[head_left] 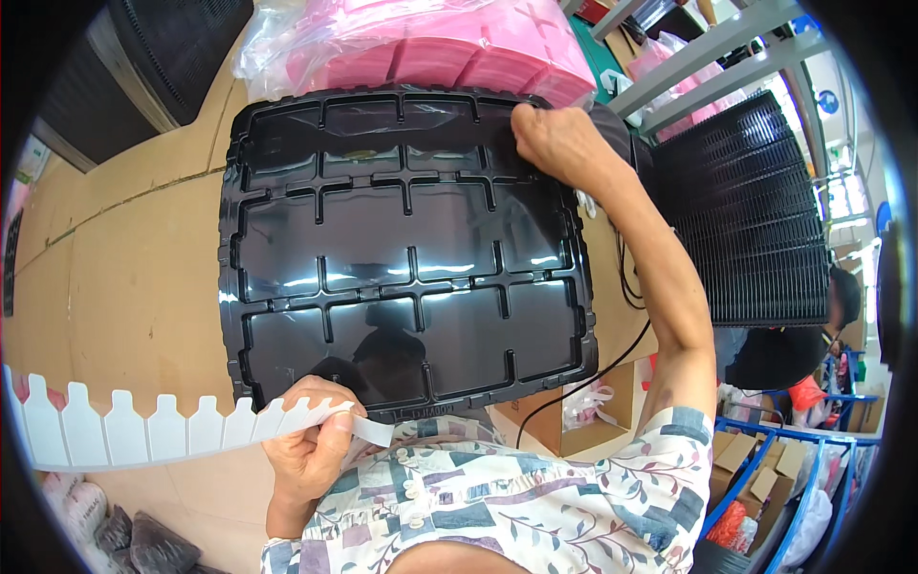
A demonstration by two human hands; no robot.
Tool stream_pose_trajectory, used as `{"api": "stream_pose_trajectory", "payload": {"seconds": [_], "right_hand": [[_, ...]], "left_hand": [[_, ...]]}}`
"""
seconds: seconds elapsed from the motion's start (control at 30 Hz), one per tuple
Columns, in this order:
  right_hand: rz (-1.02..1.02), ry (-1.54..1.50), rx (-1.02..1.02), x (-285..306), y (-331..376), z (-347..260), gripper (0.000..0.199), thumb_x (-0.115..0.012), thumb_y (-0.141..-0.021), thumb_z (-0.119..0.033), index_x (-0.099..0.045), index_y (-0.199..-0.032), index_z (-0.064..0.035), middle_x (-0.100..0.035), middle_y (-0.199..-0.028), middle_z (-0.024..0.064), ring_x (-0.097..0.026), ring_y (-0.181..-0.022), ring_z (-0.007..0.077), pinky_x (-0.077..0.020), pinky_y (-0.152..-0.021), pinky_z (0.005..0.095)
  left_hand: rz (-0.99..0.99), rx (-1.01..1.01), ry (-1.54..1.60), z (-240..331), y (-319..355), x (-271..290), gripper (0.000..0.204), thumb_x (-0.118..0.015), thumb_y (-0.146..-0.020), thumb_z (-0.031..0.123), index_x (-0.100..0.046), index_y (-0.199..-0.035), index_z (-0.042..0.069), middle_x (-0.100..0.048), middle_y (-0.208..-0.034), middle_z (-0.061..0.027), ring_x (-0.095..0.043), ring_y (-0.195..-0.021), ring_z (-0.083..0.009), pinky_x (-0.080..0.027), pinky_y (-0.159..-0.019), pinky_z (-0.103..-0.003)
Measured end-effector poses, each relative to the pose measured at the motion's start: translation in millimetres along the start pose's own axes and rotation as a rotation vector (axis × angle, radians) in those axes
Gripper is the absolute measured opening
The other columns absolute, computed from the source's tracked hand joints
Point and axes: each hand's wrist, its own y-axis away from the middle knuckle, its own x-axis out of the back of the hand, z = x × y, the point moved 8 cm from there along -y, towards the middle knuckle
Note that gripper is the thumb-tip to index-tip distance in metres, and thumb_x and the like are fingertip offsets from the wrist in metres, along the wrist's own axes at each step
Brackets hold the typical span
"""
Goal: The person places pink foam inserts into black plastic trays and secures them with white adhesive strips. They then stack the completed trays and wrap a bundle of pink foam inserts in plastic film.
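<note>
A black plastic tray (402,222) with molded ribs and rows of shallow compartments lies in front of me. My left hand (311,440), at its near left edge, is closed on a long strip of white tabs (143,430). The strip runs out to the left, and its short end sticks out past my thumb. Over the tray's far right corner is my right hand (562,148), its fingers curled together. What those fingers hold, if anything, is hidden.
Pink stacked sheets (459,48) in clear plastic stand beyond the tray. Tall stacks of black trays rise at far left (124,67) and right (741,210). A cardboard box (593,421) sits below the right side, with a black cable (583,383) over it.
</note>
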Motion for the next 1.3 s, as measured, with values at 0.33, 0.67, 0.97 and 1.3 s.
{"api": "stream_pose_trajectory", "payload": {"seconds": [0.33, 0.67, 0.97, 1.3], "right_hand": [[-0.004, -1.48, -0.724, -3.1, 44.3, 67.1, 0.014, -0.052, -0.097, -0.017, -0.056, -0.091, -0.0052, -0.061, -0.078, 0.004, -0.037, -0.054, 0.0016, -0.0323, -0.045, 0.018], [0.272, -2.134, -0.709, 1.8, 75.8, 30.0, 0.021, -0.05, -0.099, -0.018, -0.057, -0.108, -0.0003, -0.041, -0.08, -0.0036, -0.031, -0.057, -0.0002, -0.0257, -0.039, 0.0127], [-0.122, -2.208, -0.36, 90.7, 48.9, -128.3, 0.02, -0.049, -0.102, -0.017, -0.054, -0.091, -0.0004, -0.067, -0.095, 0.0182, -0.05, -0.051, 0.0043, -0.0314, -0.035, 0.0153], [0.076, -1.522, -0.427, 110.1, 52.6, -186.0, 0.018, -0.07, -0.087, -0.013, -0.069, -0.098, 0.0008, -0.044, -0.06, -0.0069, -0.039, -0.057, 0.0011, -0.0334, -0.049, 0.0208]], "left_hand": [[0.008, -0.051, -0.004, -1.6, -0.7, 2.4, 0.005, -0.062, -0.083, 0.001, -0.066, -0.085, -0.001, -0.066, -0.076, -0.0128, -0.06, -0.067, -0.018, -0.047, -0.059, -0.029], [0.109, 0.004, 0.169, -4.7, -9.2, 6.9, 0.008, -0.063, -0.087, -0.003, -0.062, -0.095, 0.0, -0.062, -0.084, -0.0107, -0.054, -0.063, -0.0082, -0.041, -0.051, -0.021], [-0.028, 0.138, 0.314, 8.3, -18.4, -26.2, 0.015, -0.057, -0.095, 0.003, -0.061, -0.109, -0.003, -0.062, -0.075, -0.0057, -0.053, -0.055, -0.0027, -0.039, -0.046, -0.017], [-0.034, 0.004, 0.276, 25.1, 3.0, -33.8, 0.02, -0.065, -0.089, -0.001, -0.059, -0.108, -0.001, -0.067, -0.089, -0.0062, -0.06, -0.067, -0.0052, -0.047, -0.054, -0.018]]}}
